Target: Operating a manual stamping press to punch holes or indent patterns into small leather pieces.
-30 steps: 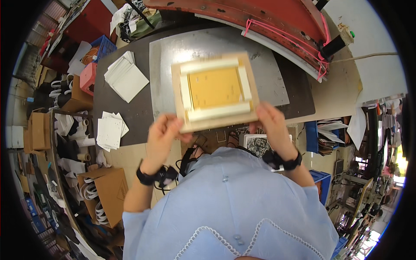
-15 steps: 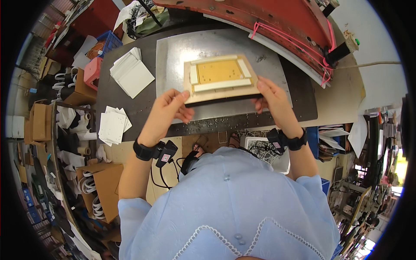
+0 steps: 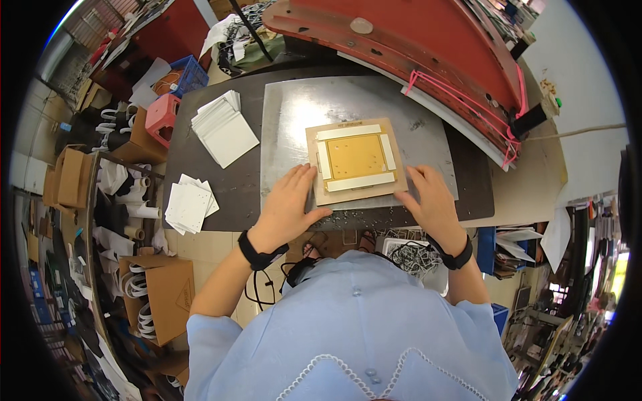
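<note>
A square wooden cutting die (image 3: 356, 158) lies flat on a shiny metal plate (image 3: 286, 140). Its middle is yellow, dotted with small holes or pegs, and pale foam strips border it on all sides. My left hand (image 3: 289, 204) rests beside the die's lower left corner, fingers stretched and thumb spread, with nothing held. At the opposite side, my right hand (image 3: 431, 204) is spread too, its thumb tip close to the lower right corner. Whether either hand touches the die's edge is hard to tell.
A thick stack of white cards (image 3: 226, 130) stands left of the plate, with a smaller loose pile (image 3: 190, 206) nearer. A red press arm (image 3: 401, 40) with pink cord overhangs the far right. Below the table edge sits a white bin (image 3: 438, 275) of scraps. Small crumbs dot the table (image 3: 242, 175).
The cutting die was held tilted between both hands; now it lies flat on the metal plate. Both hands have let go and opened at its near corners. The view has shifted slightly.
</note>
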Demonstrator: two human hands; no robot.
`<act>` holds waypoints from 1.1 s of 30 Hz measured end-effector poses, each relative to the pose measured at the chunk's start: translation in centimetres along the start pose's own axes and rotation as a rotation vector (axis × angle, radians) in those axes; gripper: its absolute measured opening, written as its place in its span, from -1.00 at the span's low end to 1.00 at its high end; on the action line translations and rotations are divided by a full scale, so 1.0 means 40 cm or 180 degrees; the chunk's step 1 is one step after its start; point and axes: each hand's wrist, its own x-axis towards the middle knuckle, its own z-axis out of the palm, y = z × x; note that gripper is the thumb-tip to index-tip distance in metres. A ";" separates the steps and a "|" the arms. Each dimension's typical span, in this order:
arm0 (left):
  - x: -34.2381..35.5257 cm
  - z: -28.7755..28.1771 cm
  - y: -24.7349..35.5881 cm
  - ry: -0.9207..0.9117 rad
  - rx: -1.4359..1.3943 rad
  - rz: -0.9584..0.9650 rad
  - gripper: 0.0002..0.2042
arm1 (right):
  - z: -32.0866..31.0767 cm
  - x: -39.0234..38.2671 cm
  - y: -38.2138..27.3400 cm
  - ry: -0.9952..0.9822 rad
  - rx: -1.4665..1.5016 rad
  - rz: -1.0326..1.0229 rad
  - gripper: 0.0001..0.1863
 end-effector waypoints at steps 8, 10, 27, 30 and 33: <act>0.070 -0.020 -0.044 -0.0010 0.0576 0.0276 -0.36 | 0.050 0.055 0.002 -0.0051 -0.0215 -0.0071 -0.47; 0.093 -0.055 -0.066 -0.0370 0.0609 0.0137 -0.40 | 0.058 0.067 0.001 0.0094 -0.0214 -0.0053 -0.48; 0.016 -0.228 -0.465 0.1545 0.0578 -0.1549 -0.66 | -0.056 0.030 -0.036 -0.0007 0.0585 -0.0170 -0.64; 0.012 -0.249 -0.440 0.1911 -0.0026 -0.1537 -0.80 | -0.034 0.030 -0.045 -0.0078 0.0710 -0.0288 -0.64; 0.002 -0.257 -0.446 0.1764 -0.0416 -0.1569 -0.78 | -0.031 0.039 -0.066 -0.0154 0.0872 -0.0427 -0.66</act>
